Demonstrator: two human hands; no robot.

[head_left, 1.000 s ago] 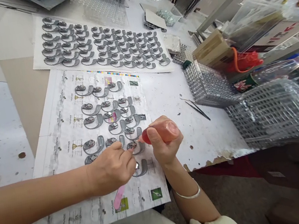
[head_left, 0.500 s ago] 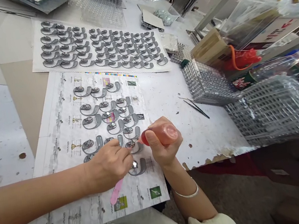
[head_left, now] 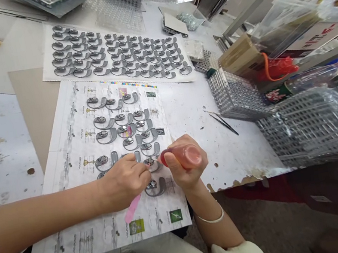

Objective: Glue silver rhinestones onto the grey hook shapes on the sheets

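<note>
The grey hooked piece (head_left: 152,164) is found between the two hands, lying on the printed sheet (head_left: 84,220) that is spread on the bench (head_left: 186,110). The fingers of the right hand (head_left: 190,162) are clamped around a red bottle (head_left: 183,158), whose tip is pointed at the round end of the piece; whether contact is made cannot be told. The fingers of the left hand (head_left: 129,179) are closed together, apparently on a pink stick (head_left: 133,209), which is partly covered by this hand.

If the bottle were squeezed too strongly, too much might be let out, and the round end could be smeared. Since the piece seems not to be fixed, it might be turned by a push. Neighbouring pieces (head_left: 152,185) could be displaced by the left hand, because they are placed very close.

A curved grey band is seen, with a round, partly shiny end; finer details are too small to be judged.
</note>
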